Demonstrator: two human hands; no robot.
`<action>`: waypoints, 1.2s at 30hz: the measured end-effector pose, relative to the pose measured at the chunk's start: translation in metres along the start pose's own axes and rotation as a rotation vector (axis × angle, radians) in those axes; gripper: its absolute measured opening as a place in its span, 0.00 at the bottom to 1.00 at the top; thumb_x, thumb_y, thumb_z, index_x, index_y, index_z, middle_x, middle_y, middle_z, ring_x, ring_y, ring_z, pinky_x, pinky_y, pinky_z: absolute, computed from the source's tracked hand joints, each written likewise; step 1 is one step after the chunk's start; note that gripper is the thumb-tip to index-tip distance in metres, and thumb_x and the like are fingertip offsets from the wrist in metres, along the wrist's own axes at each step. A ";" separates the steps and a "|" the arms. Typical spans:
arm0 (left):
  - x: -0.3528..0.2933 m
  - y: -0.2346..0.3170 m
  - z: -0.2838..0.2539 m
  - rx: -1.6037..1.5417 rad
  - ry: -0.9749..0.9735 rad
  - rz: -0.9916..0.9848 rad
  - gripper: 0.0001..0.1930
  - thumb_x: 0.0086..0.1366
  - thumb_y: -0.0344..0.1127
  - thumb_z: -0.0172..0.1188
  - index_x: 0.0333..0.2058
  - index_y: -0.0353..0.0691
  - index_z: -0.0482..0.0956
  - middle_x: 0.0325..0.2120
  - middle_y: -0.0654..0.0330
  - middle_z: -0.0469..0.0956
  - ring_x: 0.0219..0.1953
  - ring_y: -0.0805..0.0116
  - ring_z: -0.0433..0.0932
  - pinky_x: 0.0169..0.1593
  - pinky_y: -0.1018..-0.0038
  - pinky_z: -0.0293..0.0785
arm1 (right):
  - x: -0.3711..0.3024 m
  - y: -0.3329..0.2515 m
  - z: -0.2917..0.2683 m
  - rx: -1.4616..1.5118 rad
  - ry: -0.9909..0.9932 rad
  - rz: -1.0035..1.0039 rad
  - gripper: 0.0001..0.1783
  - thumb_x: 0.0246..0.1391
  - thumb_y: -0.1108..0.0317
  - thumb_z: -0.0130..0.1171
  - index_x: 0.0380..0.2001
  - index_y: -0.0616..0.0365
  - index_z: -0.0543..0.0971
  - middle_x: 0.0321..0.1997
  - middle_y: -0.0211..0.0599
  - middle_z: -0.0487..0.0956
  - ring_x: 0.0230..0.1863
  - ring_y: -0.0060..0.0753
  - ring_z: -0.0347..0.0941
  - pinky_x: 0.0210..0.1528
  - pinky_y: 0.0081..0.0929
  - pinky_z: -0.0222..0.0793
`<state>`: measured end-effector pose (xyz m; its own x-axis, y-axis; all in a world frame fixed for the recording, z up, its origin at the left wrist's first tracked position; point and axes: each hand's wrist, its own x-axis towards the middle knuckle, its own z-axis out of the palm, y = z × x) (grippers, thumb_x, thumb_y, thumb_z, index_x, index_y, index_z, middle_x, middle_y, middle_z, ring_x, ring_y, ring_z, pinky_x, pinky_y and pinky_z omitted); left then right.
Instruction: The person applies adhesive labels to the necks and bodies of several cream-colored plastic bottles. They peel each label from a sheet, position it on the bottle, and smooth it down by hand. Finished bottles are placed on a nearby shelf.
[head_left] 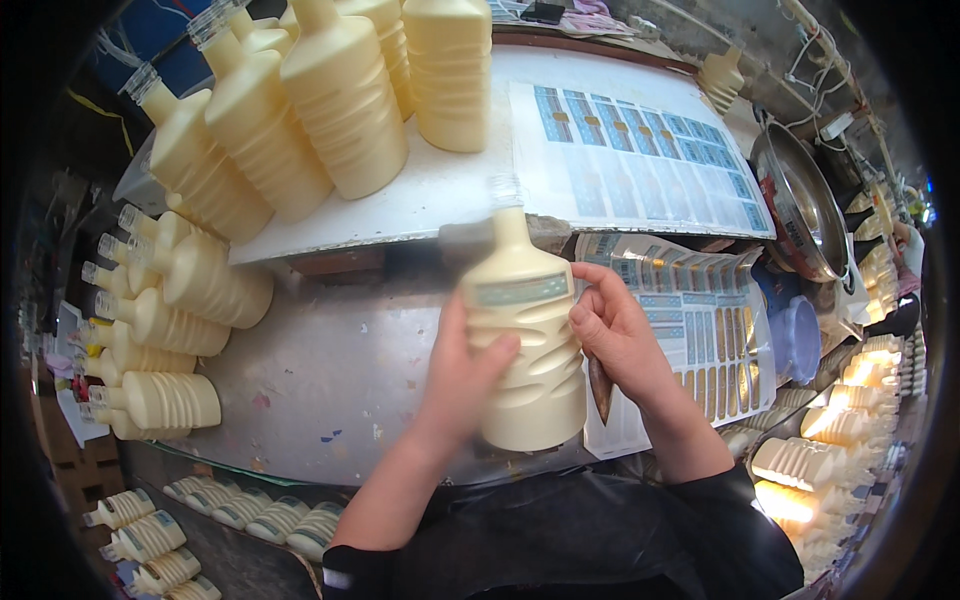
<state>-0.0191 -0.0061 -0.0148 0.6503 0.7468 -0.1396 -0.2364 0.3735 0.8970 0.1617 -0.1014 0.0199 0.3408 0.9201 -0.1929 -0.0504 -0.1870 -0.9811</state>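
A cream plastic bottle (pixel 522 350) with a clear threaded neck and wavy grooves stands upright before me over the metal worktop. My left hand (pixel 460 365), slightly blurred, grips its left side, thumb across the front. A green-grey label (pixel 522 290) lies across the bottle's upper front. My right hand (pixel 615 320) is at the bottle's right side, its index fingertip by the label's right end and the thumb bent below. A slim brown pointed tool (pixel 600 388) hangs point down from my right hand; its exact kind is unclear.
Label sheets lie on the white board (pixel 400 200) and to my right (pixel 610 425). Cream bottles (pixel 345 110) stand at the far left; others lie on the left (pixel 170 400). Labelled bottles (pixel 265 515) lie lower left. A metal pan (pixel 800 200) and purple basin (pixel 797 335) are right.
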 end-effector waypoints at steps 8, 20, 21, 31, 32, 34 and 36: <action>-0.002 0.006 0.006 0.307 0.093 0.174 0.38 0.64 0.33 0.67 0.69 0.31 0.60 0.57 0.48 0.69 0.61 0.56 0.72 0.66 0.63 0.68 | 0.007 0.012 0.003 0.106 -0.002 0.019 0.34 0.67 0.60 0.64 0.68 0.63 0.63 0.33 0.22 0.70 0.33 0.12 0.66 0.34 0.12 0.61; -0.001 -0.001 0.004 0.309 0.090 0.183 0.41 0.63 0.33 0.67 0.71 0.31 0.58 0.59 0.46 0.67 0.63 0.54 0.71 0.66 0.62 0.68 | 0.004 0.009 0.005 0.123 0.016 0.020 0.35 0.66 0.60 0.64 0.68 0.63 0.63 0.33 0.22 0.70 0.31 0.11 0.65 0.31 0.11 0.59; -0.001 -0.001 0.005 0.296 0.086 0.179 0.41 0.63 0.33 0.67 0.71 0.31 0.58 0.59 0.46 0.68 0.63 0.54 0.71 0.66 0.62 0.68 | 0.004 0.008 0.005 0.120 0.019 0.024 0.35 0.66 0.61 0.64 0.68 0.63 0.63 0.33 0.22 0.70 0.31 0.11 0.65 0.32 0.11 0.59; -0.001 -0.001 0.006 0.256 0.080 0.168 0.40 0.63 0.32 0.66 0.71 0.31 0.58 0.59 0.47 0.68 0.62 0.55 0.72 0.66 0.62 0.69 | 0.005 0.011 0.004 0.123 0.010 0.020 0.34 0.66 0.62 0.65 0.68 0.63 0.63 0.33 0.21 0.69 0.32 0.11 0.65 0.33 0.11 0.61; -0.001 -0.001 0.006 0.256 0.078 0.170 0.40 0.63 0.32 0.66 0.71 0.31 0.58 0.59 0.47 0.68 0.62 0.55 0.72 0.66 0.62 0.69 | 0.006 0.011 0.003 0.124 0.007 0.020 0.34 0.66 0.62 0.65 0.67 0.63 0.63 0.33 0.22 0.70 0.32 0.10 0.66 0.34 0.11 0.62; -0.001 -0.002 0.005 0.251 0.082 0.163 0.40 0.63 0.32 0.65 0.71 0.32 0.58 0.59 0.47 0.68 0.62 0.55 0.72 0.66 0.62 0.69 | 0.006 0.011 0.002 0.127 -0.002 0.021 0.33 0.66 0.63 0.64 0.66 0.63 0.64 0.34 0.22 0.71 0.34 0.10 0.68 0.37 0.11 0.66; -0.001 -0.003 0.005 0.236 0.083 0.154 0.40 0.64 0.32 0.65 0.71 0.32 0.58 0.59 0.47 0.68 0.62 0.55 0.71 0.66 0.62 0.68 | 0.006 0.012 0.002 0.129 -0.002 0.023 0.32 0.65 0.63 0.64 0.66 0.63 0.64 0.34 0.22 0.71 0.34 0.10 0.68 0.37 0.11 0.66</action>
<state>-0.0156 -0.0111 -0.0152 0.5561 0.8309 -0.0194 -0.1470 0.1212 0.9817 0.1613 -0.0974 0.0073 0.3363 0.9169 -0.2150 -0.1783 -0.1622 -0.9705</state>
